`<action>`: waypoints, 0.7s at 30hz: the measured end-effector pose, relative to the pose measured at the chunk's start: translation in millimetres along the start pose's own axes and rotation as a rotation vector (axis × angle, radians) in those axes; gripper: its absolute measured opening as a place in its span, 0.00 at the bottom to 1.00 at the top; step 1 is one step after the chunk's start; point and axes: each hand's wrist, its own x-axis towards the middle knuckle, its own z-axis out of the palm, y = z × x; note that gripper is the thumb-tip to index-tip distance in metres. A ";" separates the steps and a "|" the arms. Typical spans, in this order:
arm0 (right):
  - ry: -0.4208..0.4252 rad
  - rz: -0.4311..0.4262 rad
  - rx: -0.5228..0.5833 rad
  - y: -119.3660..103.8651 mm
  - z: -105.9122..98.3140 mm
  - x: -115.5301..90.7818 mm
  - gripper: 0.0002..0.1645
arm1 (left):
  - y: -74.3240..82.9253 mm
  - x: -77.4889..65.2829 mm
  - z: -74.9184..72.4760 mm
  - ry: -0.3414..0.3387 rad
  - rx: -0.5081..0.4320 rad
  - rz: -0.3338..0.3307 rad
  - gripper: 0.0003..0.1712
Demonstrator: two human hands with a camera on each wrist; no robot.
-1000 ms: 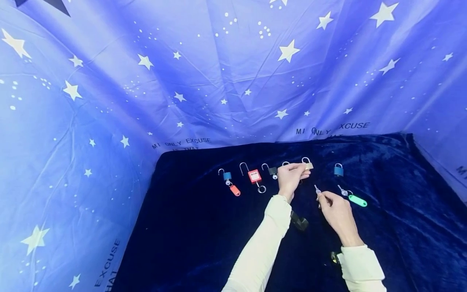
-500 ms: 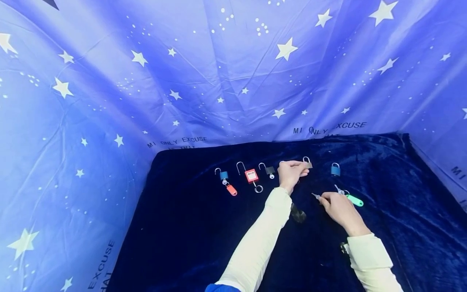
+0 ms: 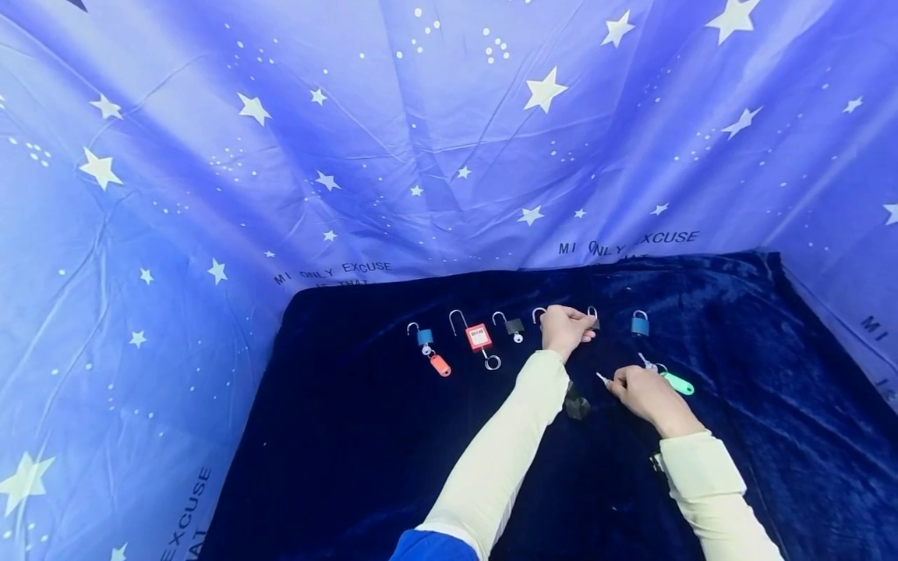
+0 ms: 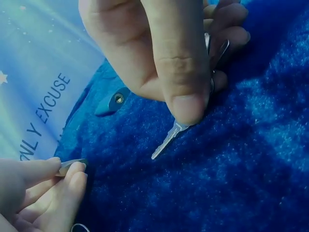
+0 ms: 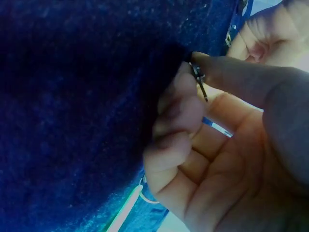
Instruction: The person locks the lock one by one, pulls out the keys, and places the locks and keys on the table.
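In the head view my left hand point(image 3: 567, 329) pinches a small brass padlock point(image 3: 595, 323) by its body, shackle up. The left wrist view shows this padlock point(image 4: 72, 166) edge-on between thumb and fingers. My right hand point(image 3: 652, 393), lower and to the right, pinches a silver key point(image 3: 602, 379) between thumb and index finger. Its toothed blade point(image 4: 165, 144) points toward the left hand, apart from the padlock. More small metal pieces show among the right hand's curled fingers. A blue padlock point(image 3: 640, 324) with a closed shackle lies beyond the right hand.
Left of my hands lie a blue padlock point(image 3: 425, 337) with an orange tag point(image 3: 440, 365), a red padlock point(image 3: 479, 336) and a black padlock point(image 3: 514, 326), shackles open. A green key tag point(image 3: 677, 382) lies beside the right hand. Dark blue cloth point(image 3: 365, 436) covers the surface; star-printed curtains hang behind.
The key in my right hand has swung from pointing up to pointing left, and that hand sits slightly lower. The brass padlock has turned in my left hand. The whole head view has shifted slightly.
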 end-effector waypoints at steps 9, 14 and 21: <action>-0.087 0.110 -0.036 -2.9 -4.2 2.0 0.19 | 1.0 0.4 1.2 -0.007 0.082 -0.024 0.07; -0.065 0.113 -0.056 -2.3 -5.3 -1.3 0.21 | 2.7 -2.4 0.5 -0.003 0.158 -0.011 0.07; -0.017 0.124 -0.062 -3.6 -9.3 -6.8 0.21 | 4.2 -5.0 -3.2 0.025 0.317 0.046 0.07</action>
